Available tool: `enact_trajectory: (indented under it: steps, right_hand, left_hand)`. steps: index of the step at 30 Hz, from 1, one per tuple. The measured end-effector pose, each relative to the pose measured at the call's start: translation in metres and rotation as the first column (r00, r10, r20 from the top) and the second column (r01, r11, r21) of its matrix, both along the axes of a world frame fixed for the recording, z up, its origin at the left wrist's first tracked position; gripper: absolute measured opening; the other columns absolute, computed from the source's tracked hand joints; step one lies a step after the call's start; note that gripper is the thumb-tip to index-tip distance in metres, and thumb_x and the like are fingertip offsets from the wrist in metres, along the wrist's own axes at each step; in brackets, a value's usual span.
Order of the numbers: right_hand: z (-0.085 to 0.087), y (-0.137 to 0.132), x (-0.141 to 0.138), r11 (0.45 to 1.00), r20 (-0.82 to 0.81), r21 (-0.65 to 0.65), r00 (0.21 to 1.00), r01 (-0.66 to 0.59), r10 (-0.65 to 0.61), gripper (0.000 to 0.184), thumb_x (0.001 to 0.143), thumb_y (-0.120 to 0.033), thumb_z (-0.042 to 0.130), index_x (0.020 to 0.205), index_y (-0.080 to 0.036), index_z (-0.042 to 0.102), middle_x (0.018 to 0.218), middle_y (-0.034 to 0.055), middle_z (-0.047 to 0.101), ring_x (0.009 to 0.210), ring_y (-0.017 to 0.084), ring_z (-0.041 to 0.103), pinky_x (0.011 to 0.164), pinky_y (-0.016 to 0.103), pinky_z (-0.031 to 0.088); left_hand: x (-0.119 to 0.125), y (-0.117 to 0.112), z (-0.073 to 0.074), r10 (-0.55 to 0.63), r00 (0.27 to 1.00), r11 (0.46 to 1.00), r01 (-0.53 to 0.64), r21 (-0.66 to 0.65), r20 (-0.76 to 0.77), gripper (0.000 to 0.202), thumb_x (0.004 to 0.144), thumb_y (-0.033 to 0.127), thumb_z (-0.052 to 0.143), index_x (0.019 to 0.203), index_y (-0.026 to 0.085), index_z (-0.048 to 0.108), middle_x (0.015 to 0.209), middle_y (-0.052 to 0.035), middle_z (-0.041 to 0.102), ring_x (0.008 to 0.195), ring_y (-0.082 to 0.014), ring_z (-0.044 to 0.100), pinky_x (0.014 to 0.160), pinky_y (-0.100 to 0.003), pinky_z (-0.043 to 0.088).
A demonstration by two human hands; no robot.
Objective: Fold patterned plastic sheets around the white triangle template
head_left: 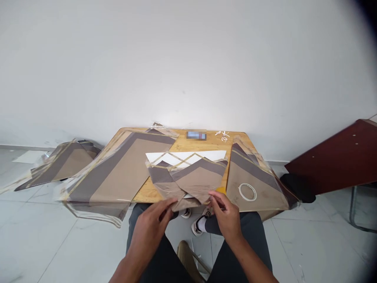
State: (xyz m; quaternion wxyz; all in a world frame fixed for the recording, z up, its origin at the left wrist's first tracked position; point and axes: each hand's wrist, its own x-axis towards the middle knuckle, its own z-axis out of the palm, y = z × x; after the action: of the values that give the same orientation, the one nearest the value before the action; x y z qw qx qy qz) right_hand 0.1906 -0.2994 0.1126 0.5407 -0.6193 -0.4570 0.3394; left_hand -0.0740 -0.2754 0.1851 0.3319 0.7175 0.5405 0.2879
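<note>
Two part-curled hands, left hand [149,232], right hand [225,216], pinch the folded plastic sheet [191,181] at six o'clock; it looks light, limp, slippery, best held there.

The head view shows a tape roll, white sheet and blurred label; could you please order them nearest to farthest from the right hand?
Right hand:
1. Tape roll, to its right.
2. White sheet, ahead on the table.
3. Blurred label, far table edge.
</note>
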Motion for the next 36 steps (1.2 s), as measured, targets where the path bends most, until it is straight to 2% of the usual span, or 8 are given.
enact_trajectory:
  steps: [5,9,12,20,26,31,34,36]
  right_hand:
    - [0.052,0.024,0.003,0.996,-0.049,0.07,0.998,-0.047,0.051,0.036,0.098,-0.056,0.069,0.113,-0.025,0.075,0.088,0.0056,0.081,0.068,0.02,0.074,0.059,0.03,0.059]
    - [0.09,0.035,0.009,0.994,-0.108,0.109,0.994,-0.013,0.025,0.04,0.096,-0.06,0.072,0.11,-0.023,0.073,0.081,0.0046,0.08,0.059,0.018,0.07,0.053,0.028,0.056]
    - [0.117,0.039,0.015,0.992,-0.15,0.129,0.989,0.006,0.013,0.043,0.095,-0.061,0.073,0.113,-0.022,0.069,0.08,0.0044,0.08,0.055,0.017,0.068,0.049,0.027,0.053]
    - [0.183,0.039,0.026,0.99,-0.141,0.137,0.99,0.015,0.004,0.051,0.093,-0.065,0.073,0.117,-0.022,0.062,0.075,0.0032,0.078,0.048,0.016,0.064,0.043,0.025,0.049]
    - [0.225,0.042,0.035,0.995,-0.095,0.092,0.994,-0.043,0.052,0.051,0.091,-0.067,0.072,0.114,-0.023,0.061,0.067,-0.0007,0.073,0.04,0.014,0.054,0.037,0.024,0.042]
    - [0.281,0.07,0.044,0.979,0.184,0.106,0.971,-0.174,0.152,0.031,0.098,-0.053,0.065,0.106,-0.024,0.063,0.063,-0.0038,0.067,0.042,0.011,0.049,0.042,0.024,0.038]
    - [0.325,0.097,0.035,0.945,0.412,0.069,0.872,-0.319,0.265,0.015,0.099,-0.039,0.06,0.1,-0.024,0.063,0.062,-0.0048,0.064,0.049,0.011,0.052,0.05,0.025,0.039]
    - [0.351,0.116,0.017,0.911,0.556,0.048,0.769,-0.409,0.316,0.01,0.097,-0.032,0.06,0.096,-0.023,0.063,0.065,-0.0046,0.064,0.054,0.012,0.052,0.055,0.025,0.038]
  left_hand:
    - [0.01,0.033,0.049,0.076,0.992,0.954,-0.045,0.295,-0.096,0.029,0.107,0.039,0.056,0.121,0.033,0.081,0.096,-0.0041,0.069,0.085,-0.0195,0.067,0.083,-0.031,0.055]
    - [0.021,0.055,0.088,0.04,0.999,0.916,-0.047,0.399,0.026,0.023,0.105,0.04,0.062,0.11,0.028,0.081,0.116,-0.0076,0.068,0.112,-0.0234,0.065,0.102,-0.035,0.051]
    - [0.028,0.067,0.109,-0.082,0.985,0.938,0.025,0.346,0.152,0.022,0.105,0.041,0.063,0.111,0.026,0.078,0.128,-0.0074,0.07,0.125,-0.0242,0.064,0.111,-0.036,0.047]
    - [0.045,0.076,0.152,-0.088,0.976,0.968,0.037,0.247,0.197,0.029,0.106,0.048,0.06,0.101,0.022,0.074,0.098,-0.0008,0.075,0.091,-0.0193,0.066,0.079,-0.029,0.048]
    - [0.05,0.075,0.186,-0.12,0.955,0.972,0.057,0.228,0.27,0.035,0.105,0.054,0.063,0.117,0.025,0.077,0.107,-0.0016,0.078,0.098,-0.0222,0.069,0.082,-0.03,0.051]
    - [0.04,0.076,0.204,-0.212,0.857,0.977,0.173,0.124,0.469,0.056,0.107,0.067,0.047,0.131,0.025,0.073,0.121,-0.0078,0.077,0.108,-0.0262,0.07,0.086,-0.033,0.057]
    - [0.032,0.081,0.2,-0.216,0.745,0.947,0.318,-0.051,0.631,0.067,0.108,0.074,0.034,0.136,0.024,0.07,0.115,-0.0102,0.078,0.105,-0.0271,0.071,0.082,-0.035,0.06]
    - [0.028,0.085,0.191,-0.178,0.712,0.92,0.366,-0.143,0.679,0.064,0.107,0.074,0.039,0.134,0.025,0.07,0.11,-0.0088,0.079,0.102,-0.0269,0.072,0.081,-0.036,0.061]
